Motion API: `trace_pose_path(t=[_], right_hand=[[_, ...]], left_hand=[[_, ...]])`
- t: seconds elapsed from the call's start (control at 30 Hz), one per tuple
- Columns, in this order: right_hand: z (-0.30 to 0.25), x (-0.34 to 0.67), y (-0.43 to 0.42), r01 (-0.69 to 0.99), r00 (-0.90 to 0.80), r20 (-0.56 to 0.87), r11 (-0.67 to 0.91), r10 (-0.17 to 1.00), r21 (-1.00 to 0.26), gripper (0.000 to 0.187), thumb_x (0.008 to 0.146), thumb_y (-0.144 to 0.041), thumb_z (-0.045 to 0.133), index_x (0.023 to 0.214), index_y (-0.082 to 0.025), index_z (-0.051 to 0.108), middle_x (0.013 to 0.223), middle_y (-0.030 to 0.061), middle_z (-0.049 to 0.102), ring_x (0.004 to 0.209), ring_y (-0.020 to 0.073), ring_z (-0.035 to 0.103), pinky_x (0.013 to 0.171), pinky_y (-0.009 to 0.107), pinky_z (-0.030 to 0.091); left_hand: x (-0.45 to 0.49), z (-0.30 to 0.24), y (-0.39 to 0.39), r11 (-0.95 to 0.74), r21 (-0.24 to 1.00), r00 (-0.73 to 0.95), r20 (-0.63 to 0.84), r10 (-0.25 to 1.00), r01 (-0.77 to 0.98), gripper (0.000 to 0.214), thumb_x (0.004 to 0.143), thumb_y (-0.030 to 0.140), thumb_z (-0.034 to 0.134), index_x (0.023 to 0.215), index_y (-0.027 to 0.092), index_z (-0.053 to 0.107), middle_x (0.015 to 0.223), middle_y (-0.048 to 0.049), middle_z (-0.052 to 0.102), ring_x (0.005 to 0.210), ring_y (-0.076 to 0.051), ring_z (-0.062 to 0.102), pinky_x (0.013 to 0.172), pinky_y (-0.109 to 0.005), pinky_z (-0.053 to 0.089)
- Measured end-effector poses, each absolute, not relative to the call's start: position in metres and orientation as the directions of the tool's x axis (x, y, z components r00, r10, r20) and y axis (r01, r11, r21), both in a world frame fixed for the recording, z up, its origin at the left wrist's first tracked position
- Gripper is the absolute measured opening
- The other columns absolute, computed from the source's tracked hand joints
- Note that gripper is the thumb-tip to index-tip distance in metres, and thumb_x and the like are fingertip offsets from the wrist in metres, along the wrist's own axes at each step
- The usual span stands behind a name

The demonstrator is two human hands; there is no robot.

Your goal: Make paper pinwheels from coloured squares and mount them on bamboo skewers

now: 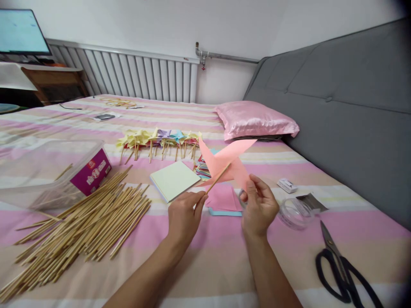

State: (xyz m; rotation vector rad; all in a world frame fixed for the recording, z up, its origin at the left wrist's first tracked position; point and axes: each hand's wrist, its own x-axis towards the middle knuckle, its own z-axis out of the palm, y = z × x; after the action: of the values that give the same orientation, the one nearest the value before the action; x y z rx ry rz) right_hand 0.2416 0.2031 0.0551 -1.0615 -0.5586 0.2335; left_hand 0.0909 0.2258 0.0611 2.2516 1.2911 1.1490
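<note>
Over bedsheet (212, 265) | stick (218, 179) slants up rightward | tip at pinwheel (239, 169)

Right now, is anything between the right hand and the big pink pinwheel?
No, nothing visible: the right hand pinches an edge of the pinwheel. The left hand holds the stick, which crosses the pinwheel's near side.

Here's the pinwheel (228, 155), salmon-pink paper, blades spread wide, held up, one blade pinched at its lower right! And the stick (218, 179), thin, pale brown, slants up rightward across it, tip near the paper's middle.
</note>
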Motion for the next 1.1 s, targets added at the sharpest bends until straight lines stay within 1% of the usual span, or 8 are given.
trace_pose_path(t=[0.13, 0.23, 0.33, 0.43, 0.53, 0.63, 0.9, 1.1], right_hand=[[0.057, 0.236, 0.201, 0.114, 0.812, 0.358, 0.476, 0.461, -0.872, 0.027, 0.074, -0.034, 0.067, 0.094, -0.016, 0.066, 0.076, 0.0018, 0.062, 0.044, 0.0052, 0.047, 0.042, 0.022, 0.042], [0.060, 0.234, 0.198, 0.111, 0.791, 0.392, 0.520, 0.469, -0.847, 0.034, 0.076, -0.033, 0.066, 0.106, -0.018, 0.061, 0.084, 0.0041, 0.063, 0.047, 0.0060, 0.049, 0.043, 0.021, 0.043], [0.061, 0.232, 0.197, 0.092, 0.785, 0.401, 0.552, 0.471, -0.829, 0.036, 0.078, -0.030, 0.064, 0.111, -0.018, 0.057, 0.085, 0.0045, 0.065, 0.046, 0.0060, 0.050, 0.044, 0.021, 0.043], [0.058, 0.227, 0.197, 0.067, 0.776, 0.367, 0.511, 0.513, -0.857, 0.024, 0.079, -0.030, 0.062, 0.099, -0.017, 0.059, 0.078, 0.0030, 0.066, 0.044, 0.0050, 0.049, 0.044, 0.020, 0.042], [0.053, 0.221, 0.197, 0.060, 0.728, 0.341, 0.441, 0.595, -0.896, 0.018, 0.080, -0.031, 0.062, 0.089, -0.016, 0.060, 0.072, 0.0016, 0.064, 0.044, 0.0055, 0.049, 0.043, 0.019, 0.041], [0.049, 0.216, 0.197, 0.085, 0.655, 0.329, 0.366, 0.681, -0.927, 0.019, 0.080, -0.034, 0.062, 0.085, -0.016, 0.060, 0.068, 0.0009, 0.063, 0.045, 0.0068, 0.050, 0.042, 0.018, 0.041], [0.041, 0.205, 0.195, 0.251, 0.439, 0.383, 0.298, 0.813, -0.921, 0.018, 0.082, -0.034, 0.058, 0.083, -0.017, 0.063, 0.067, 0.0011, 0.066, 0.050, 0.0099, 0.056, 0.048, 0.020, 0.046], [0.042, 0.205, 0.196, 0.299, 0.412, 0.389, 0.280, 0.824, -0.912, 0.017, 0.082, -0.033, 0.058, 0.085, -0.017, 0.063, 0.068, 0.0014, 0.067, 0.054, 0.0116, 0.060, 0.050, 0.020, 0.047]], left_hand=[[0.091, 0.061, 0.225, -0.551, 0.606, 0.263, 0.501, 0.824, 0.574, 0.024, 0.086, 0.029, 0.050, 0.086, 0.020, 0.072, 0.062, -0.0038, 0.065, 0.059, -0.015, 0.055, 0.056, -0.024, 0.035], [0.090, 0.061, 0.227, -0.488, 0.711, 0.199, 0.454, 0.868, 0.506, 0.024, 0.085, 0.032, 0.051, 0.087, 0.020, 0.072, 0.070, -0.0042, 0.068, 0.056, -0.014, 0.054, 0.055, -0.025, 0.036], [0.088, 0.064, 0.231, -0.334, 0.889, 0.100, 0.319, 0.943, 0.314, 0.026, 0.083, 0.037, 0.053, 0.086, 0.018, 0.071, 0.071, -0.0042, 0.068, 0.060, -0.014, 0.056, 0.057, -0.024, 0.040], [0.086, 0.071, 0.236, -0.144, 0.989, 0.071, 0.143, 0.987, 0.022, 0.029, 0.081, 0.040, 0.055, 0.084, 0.014, 0.069, 0.070, -0.0047, 0.066, 0.065, -0.014, 0.057, 0.053, -0.022, 0.039], [0.083, 0.075, 0.239, -0.002, 0.979, 0.151, 0.034, 0.988, -0.206, 0.028, 0.079, 0.040, 0.058, 0.084, 0.013, 0.065, 0.070, -0.0037, 0.063, 0.061, -0.011, 0.054, 0.047, -0.019, 0.036], [0.082, 0.075, 0.240, 0.064, 0.945, 0.243, 0.017, 0.970, -0.320, 0.026, 0.079, 0.040, 0.058, 0.082, 0.014, 0.061, 0.069, -0.0009, 0.059, 0.056, -0.009, 0.052, 0.045, -0.017, 0.035], [0.082, 0.072, 0.239, 0.108, 0.915, 0.321, 0.025, 0.947, -0.390, 0.028, 0.080, 0.042, 0.058, 0.079, 0.014, 0.057, 0.064, 0.0028, 0.051, 0.046, -0.006, 0.046, 0.042, -0.017, 0.034], [0.081, 0.071, 0.245, 0.092, 0.925, 0.286, 0.019, 0.958, -0.370, 0.028, 0.078, 0.042, 0.060, 0.078, 0.014, 0.056, 0.063, 0.0027, 0.051, 0.046, -0.006, 0.045, 0.042, -0.017, 0.035]])
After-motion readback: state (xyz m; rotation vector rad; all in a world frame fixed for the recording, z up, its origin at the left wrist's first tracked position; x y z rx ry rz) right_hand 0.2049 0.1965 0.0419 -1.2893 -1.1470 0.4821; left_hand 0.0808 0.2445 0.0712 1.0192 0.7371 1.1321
